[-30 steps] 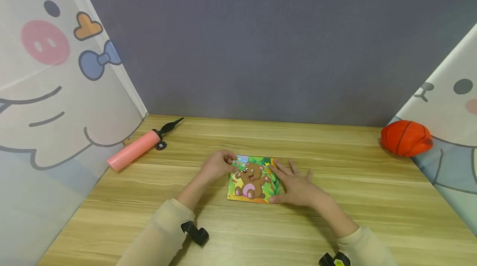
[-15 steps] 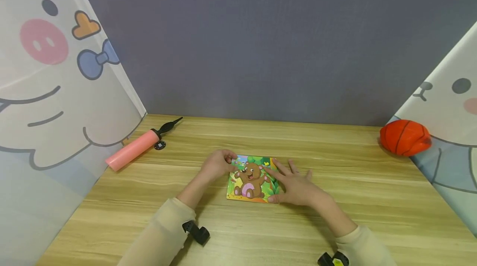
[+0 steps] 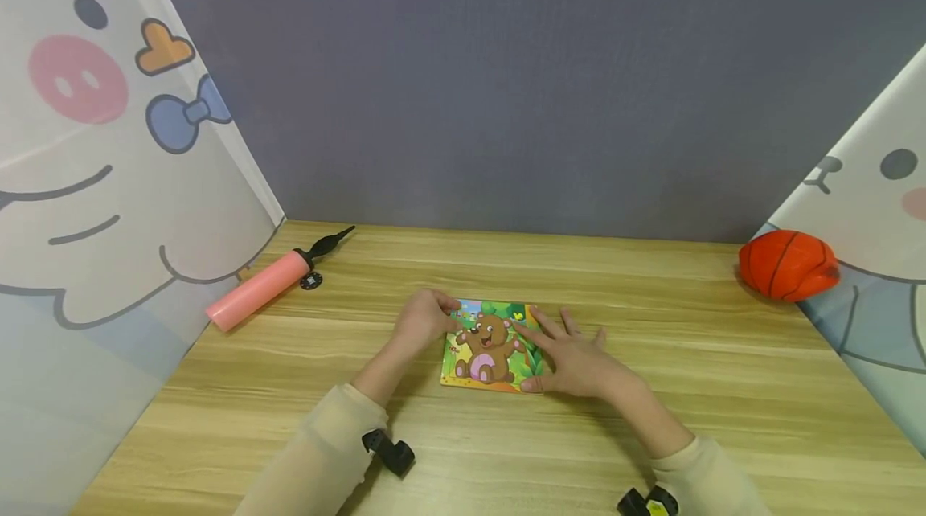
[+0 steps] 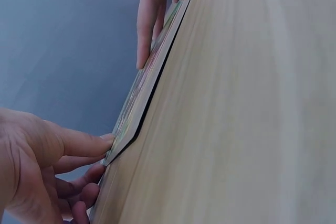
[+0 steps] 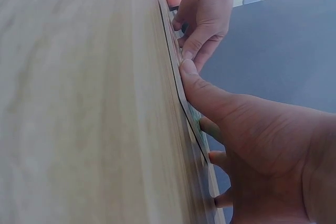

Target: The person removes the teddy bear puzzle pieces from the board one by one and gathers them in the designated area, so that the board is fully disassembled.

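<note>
Noting a grey wall [image 3: 492, 82] along the far side, wood-grain table [image 3: 760, 371] before it. Pump [image 3: 264, 288], pink with a black tip, lies aslant far left. Ball [image 3: 788, 265], orange-red with dark lines, far right, against the printed side panel [image 3: 878, 291]. Board [image 3: 492, 347], bear printed on top, on the table mid-scene, between the hands. Right hand [image 3: 579, 363] at its right edge: fingers spread, grasping nothing, thumb on the near right corner. Left hand [image 3: 421, 321] pinching it near the far left corner, thumb on top. Disc [image 3: 311, 281], black with white marks, just beside the pump
</note>
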Motion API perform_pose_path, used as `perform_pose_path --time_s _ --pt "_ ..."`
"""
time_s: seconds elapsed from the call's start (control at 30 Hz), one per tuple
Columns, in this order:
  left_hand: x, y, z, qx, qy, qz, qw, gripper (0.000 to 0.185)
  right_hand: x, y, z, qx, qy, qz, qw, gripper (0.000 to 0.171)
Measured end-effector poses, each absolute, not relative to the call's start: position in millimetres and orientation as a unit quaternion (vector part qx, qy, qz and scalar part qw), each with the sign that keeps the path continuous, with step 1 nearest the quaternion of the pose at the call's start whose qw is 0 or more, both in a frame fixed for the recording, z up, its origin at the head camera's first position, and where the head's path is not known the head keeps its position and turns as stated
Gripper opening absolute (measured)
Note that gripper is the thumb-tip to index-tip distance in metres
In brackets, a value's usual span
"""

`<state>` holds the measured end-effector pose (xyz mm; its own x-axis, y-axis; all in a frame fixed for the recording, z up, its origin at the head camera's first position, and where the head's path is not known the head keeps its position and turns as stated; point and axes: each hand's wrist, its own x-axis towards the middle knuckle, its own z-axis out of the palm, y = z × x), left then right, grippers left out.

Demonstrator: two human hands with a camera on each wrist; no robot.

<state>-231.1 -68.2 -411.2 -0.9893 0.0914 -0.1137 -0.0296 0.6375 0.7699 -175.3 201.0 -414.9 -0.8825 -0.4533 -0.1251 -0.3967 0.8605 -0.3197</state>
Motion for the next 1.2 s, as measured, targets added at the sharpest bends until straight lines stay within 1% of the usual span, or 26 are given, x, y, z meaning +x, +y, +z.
perform_pose_path --time_s 0.3,0.6,1.2 --pt "-229.5 -64.6 -410.5 0.013 0.891 0.448 0.072 0.028 -175.7 201.1 -412.8 -0.22 0.96 -0.139 0.1 0.095" --pt "-232.7 -64.3 -415.7 -0.015 0.876 0.475 0.084 0.03 -175.5 199.9 -414.3 -0.219 0.96 -0.14 0.104 0.095" --pt "-232.5 -64.2 -414.5 -0.016 0.866 0.492 0.086 0.034 -173.9 199.0 -411.7 -0.224 0.96 -0.137 0.1 0.093"
